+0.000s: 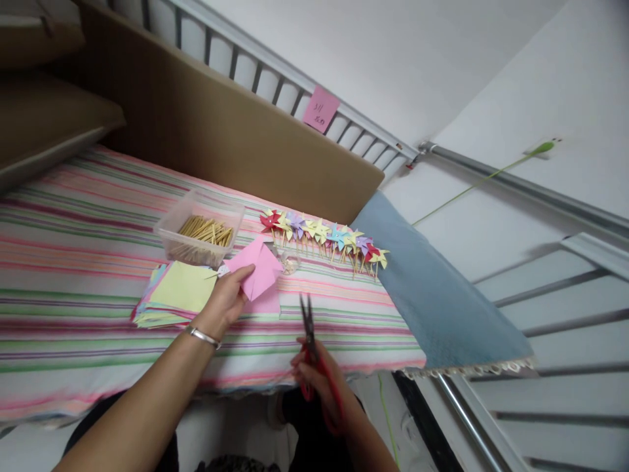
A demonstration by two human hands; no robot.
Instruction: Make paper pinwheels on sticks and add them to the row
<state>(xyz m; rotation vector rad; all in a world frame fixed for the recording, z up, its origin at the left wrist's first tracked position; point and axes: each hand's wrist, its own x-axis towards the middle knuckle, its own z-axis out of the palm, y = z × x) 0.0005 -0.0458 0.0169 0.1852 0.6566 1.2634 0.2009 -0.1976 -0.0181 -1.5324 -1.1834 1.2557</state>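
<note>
My left hand [230, 295] is closed on a square of pink paper [256, 267] with creases or cuts running in from its corners. Beneath it lies another pink sheet [269, 303] on the striped cloth. In my right hand [314, 370] are red-handled scissors [308, 324], blades pointing up and slightly parted, apart from the paper. Beside my left wrist is a stack of coloured paper squares [181, 288], yellow on top. Just behind it stands a clear plastic box [164, 229] holding many thin wooden sticks [206, 231].
Several small paper pinwheels [317, 231] on sticks lie in a row at the back right. A small clear container [289, 263] sits near the pink paper. A brown board [236, 137] leans on the railing behind, with a pink note [321, 109]. Blue cloth [432, 295] covers the right end.
</note>
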